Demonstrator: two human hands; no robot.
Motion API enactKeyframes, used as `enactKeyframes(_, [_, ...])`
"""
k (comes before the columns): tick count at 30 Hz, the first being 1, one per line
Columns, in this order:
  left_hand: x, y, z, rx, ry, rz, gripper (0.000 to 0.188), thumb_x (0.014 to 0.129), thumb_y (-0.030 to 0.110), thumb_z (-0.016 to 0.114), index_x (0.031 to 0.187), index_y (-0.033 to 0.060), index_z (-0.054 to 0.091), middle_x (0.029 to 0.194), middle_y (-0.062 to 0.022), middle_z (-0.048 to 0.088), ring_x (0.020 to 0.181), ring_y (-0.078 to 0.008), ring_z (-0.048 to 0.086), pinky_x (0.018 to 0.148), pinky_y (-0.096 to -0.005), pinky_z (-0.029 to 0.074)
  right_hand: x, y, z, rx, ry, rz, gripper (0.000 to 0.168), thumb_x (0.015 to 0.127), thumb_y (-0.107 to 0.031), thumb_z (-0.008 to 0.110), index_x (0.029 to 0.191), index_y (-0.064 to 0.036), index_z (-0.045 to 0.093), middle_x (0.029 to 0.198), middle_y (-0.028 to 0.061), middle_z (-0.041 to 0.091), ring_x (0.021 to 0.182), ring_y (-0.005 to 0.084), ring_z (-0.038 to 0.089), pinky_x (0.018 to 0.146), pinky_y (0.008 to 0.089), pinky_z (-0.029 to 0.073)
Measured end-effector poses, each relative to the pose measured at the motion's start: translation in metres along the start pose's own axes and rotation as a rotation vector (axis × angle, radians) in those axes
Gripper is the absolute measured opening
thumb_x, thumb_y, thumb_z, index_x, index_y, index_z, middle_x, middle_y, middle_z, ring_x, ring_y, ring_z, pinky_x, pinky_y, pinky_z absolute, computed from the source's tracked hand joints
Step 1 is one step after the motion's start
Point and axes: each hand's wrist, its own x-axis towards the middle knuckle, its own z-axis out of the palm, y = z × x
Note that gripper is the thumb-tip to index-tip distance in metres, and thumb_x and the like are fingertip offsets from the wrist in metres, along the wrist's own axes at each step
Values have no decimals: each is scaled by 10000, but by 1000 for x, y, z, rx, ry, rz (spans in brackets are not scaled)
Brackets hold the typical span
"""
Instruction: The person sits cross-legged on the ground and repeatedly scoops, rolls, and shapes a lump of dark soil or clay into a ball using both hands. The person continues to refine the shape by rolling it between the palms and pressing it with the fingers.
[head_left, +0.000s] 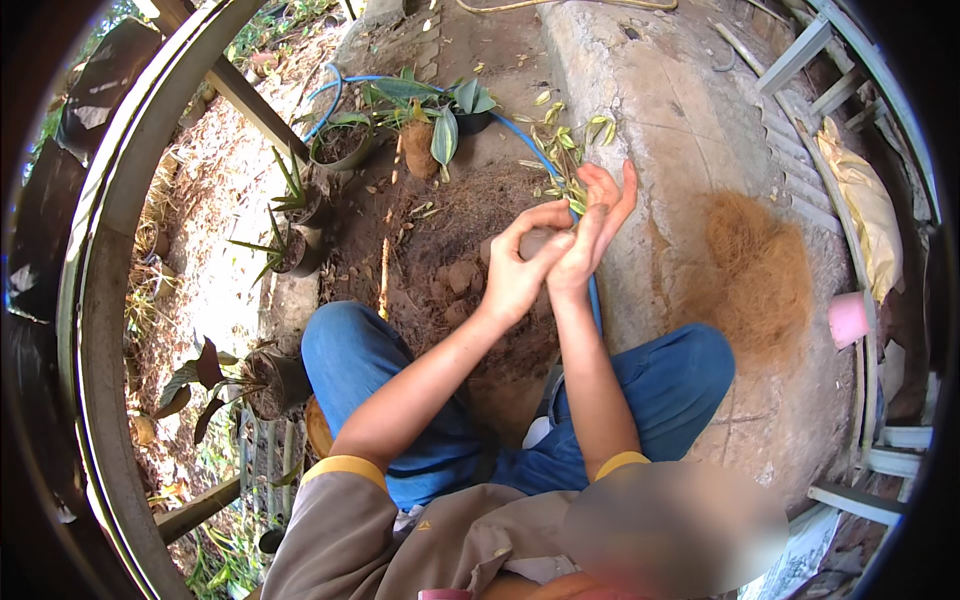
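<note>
In front of me, above the dark soil (495, 352), my left hand (521, 262) curls around a rounded grey-brown lump (534, 241), mostly hidden by the fingers. My right hand (596, 225) touches the left one near its thumb; its fingers are raised and apart, and no object shows in it. Several rounded soil-like lumps (460, 277) lie on the soil below my left hand. Further off, a brown fibre-covered ball (420, 150) sits beside a plant with broad striped leaves (445, 136). A loose heap of brown fibre (761, 281) rests on the concrete at right.
A blue hose (521, 139) runs behind and under my hands. Potted spiky plants (300, 251) stand at left, with a dark-leaved potted plant (274, 386) nearer. A raised concrete slab (667, 150), a pink pot (847, 320) and a pale sack (862, 210) are at right.
</note>
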Motion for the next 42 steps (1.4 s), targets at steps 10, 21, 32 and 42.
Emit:
enactKeyframes(10, [15,-9,-19,681,-24,193,367,832,224,599,1108,-4,518,1082,-143,517,1025,-195,485,880,-333,379,-6,6,-3,848,-155,966,639,928,-561,278,1298,-54,399,1216,116,456,1152,227,436,1002,376,334])
enactKeyframes(21, [29,3,-28,-140,136,-346,602,934,488,358,1322,29,393,1323,-154,421,1263,-233,350,1020,-389,309,-16,1,13,322,-317,522,648,928,-542,298,1331,-39,362,1391,134,335,1327,273,239,1083,401,196])
enactKeyframes(32, [29,-30,-41,-327,-26,-345,530,924,498,396,998,0,562,1018,-150,565,957,-206,529,832,-321,416,-8,2,7,238,-146,514,621,935,-519,279,1360,-68,316,1429,94,276,1337,250,211,1067,415,200])
enactKeyframes(42, [19,-9,-28,-732,289,-711,680,838,659,393,1188,84,482,1093,-84,530,1035,-226,521,927,-368,420,-25,4,21,-105,-181,499,259,932,-221,483,856,-10,612,652,48,618,552,135,562,542,285,424])
